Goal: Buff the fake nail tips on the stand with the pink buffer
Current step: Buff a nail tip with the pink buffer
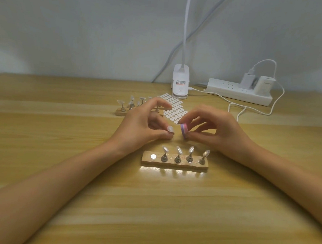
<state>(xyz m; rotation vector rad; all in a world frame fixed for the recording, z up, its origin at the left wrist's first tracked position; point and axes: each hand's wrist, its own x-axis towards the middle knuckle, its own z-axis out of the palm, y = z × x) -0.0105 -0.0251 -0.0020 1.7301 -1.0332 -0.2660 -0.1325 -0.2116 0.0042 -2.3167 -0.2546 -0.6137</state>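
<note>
Left hand (pixel 143 124) pinches a tip (pixel 170 129); right hand (pixel 210 128) grips the buffer (pixel 184 129).
Tip looks light and brittle: hold its peg; the buffer likely gives a little.

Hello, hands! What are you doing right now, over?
Left hand pinching one nail tip on its peg. Right hand gripping pink buffer, just beside it. Near stand: four tips standing, one slot empty. Nothing in the way.

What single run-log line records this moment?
left hand: holds nail tip | right hand: holds pink buffer | stand: four tips, one empty
</note>
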